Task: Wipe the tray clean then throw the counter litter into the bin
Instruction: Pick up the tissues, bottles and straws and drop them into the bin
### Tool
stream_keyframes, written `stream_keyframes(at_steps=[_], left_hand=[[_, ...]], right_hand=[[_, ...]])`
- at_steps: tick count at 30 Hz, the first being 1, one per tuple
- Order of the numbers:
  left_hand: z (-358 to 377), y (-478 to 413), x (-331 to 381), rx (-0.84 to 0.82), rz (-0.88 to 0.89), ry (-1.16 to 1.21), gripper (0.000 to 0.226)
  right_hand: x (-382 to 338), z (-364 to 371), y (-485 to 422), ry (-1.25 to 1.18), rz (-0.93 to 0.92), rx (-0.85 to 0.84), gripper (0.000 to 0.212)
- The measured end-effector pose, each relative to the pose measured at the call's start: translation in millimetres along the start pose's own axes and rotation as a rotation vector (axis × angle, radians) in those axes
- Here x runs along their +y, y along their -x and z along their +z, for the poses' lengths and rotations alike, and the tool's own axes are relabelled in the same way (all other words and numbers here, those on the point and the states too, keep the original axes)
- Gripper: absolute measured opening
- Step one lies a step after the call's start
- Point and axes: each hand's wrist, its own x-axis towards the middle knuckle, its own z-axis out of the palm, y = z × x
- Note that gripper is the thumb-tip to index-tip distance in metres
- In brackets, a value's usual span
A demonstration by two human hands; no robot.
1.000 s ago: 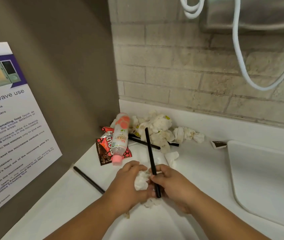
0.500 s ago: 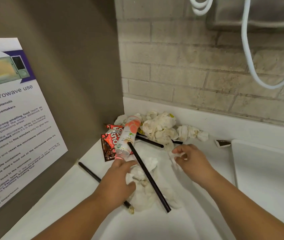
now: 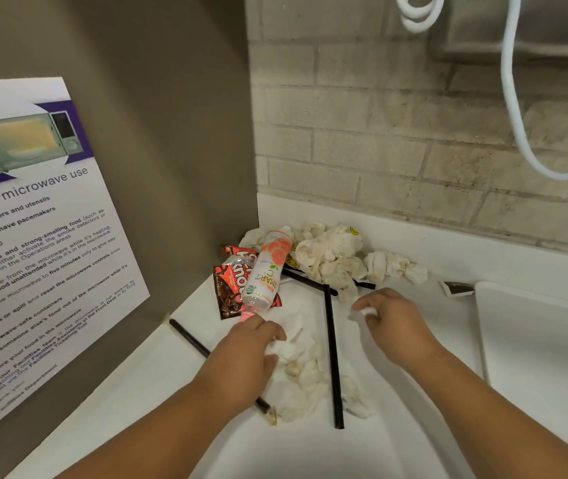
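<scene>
1. Observed bare left forearm (image 3: 171, 420) reaching up from the lower edge; left hand (image 3: 244, 354) palm down, fingers curled round a crumpled white paper tissue (image 3: 291, 349).
2. Observed bare right forearm (image 3: 503, 409) entering from the lower right, angled inward; right hand (image 3: 396, 326) palm down, wrist straight.
3. Noted right thumb and fingers bent together, pinching a small white tissue scrap (image 3: 362, 311).
4. Recorded both hands well apart, not touching.

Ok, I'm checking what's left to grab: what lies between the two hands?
In the head view, a black straw lies between the left hand and the right hand, with crumpled tissues beside it.
</scene>
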Motion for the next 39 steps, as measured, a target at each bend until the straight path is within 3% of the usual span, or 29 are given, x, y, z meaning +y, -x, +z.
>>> stream_keyframes(at_steps=[3,6,9,11,14,19,24,30,32,35,36,39], left_hand=[[-4.5,5.9,-5.9,0.106,-0.027,0.091,0.025],[-15.8,7.1,-6.4,0.264,-0.084,0.198,0.025],[-29.6,9.3,-4.4,0.318,-0.132,0.248,0.029],[-36.6,14.0,-4.1,0.312,-0.167,0.263,0.029],[-42.9,24.2,-5.8,0.297,-0.238,0.271,0.025],[-46.0,41.9,-15.0,0.294,-0.341,0.298,0.023],[-46.2,56.9,-26.1,0.302,-0.388,0.306,0.022],[-42.4,61.3,-26.4,0.273,-0.418,0.31,0.02],[-40.2,61.8,-22.8,0.258,-0.408,0.323,0.02],[-37.6,61.8,-18.0,0.235,-0.357,0.321,0.021],[-36.9,61.4,-17.2,0.228,-0.345,0.322,0.021],[-35.6,60.8,-16.1,0.207,-0.341,0.31,0.02]], right_hand=[[-27.9,-11.1,9.6,-0.072,-0.097,0.016,0.023],[-61.2,-10.2,25.7,-0.09,-0.156,-0.21,0.022],[-84.8,3.4,44.2,0.176,-0.201,-0.465,0.055],[-91.4,16.4,55.3,0.384,-0.222,-0.533,0.074],[-90.4,31.4,62.7,0.478,-0.228,-0.576,0.079],[-70.6,40.3,51.8,0.332,-0.28,-0.483,0.032],[-67.8,28.0,39.2,-0.002,-0.198,-0.376,0.023],[-74.2,-9.6,26.9,-0.57,-0.038,0.028,0.03],[-65.3,-6.4,27.0,-0.531,0.044,0.036,0.025],[-53.7,9.1,33.9,-0.265,0.07,-0.03,0.014],[-51.7,14.3,37.7,-0.161,0.061,-0.067,0.018],[-49.3,26.9,52.5,0.152,0.046,-0.197,0.06]])
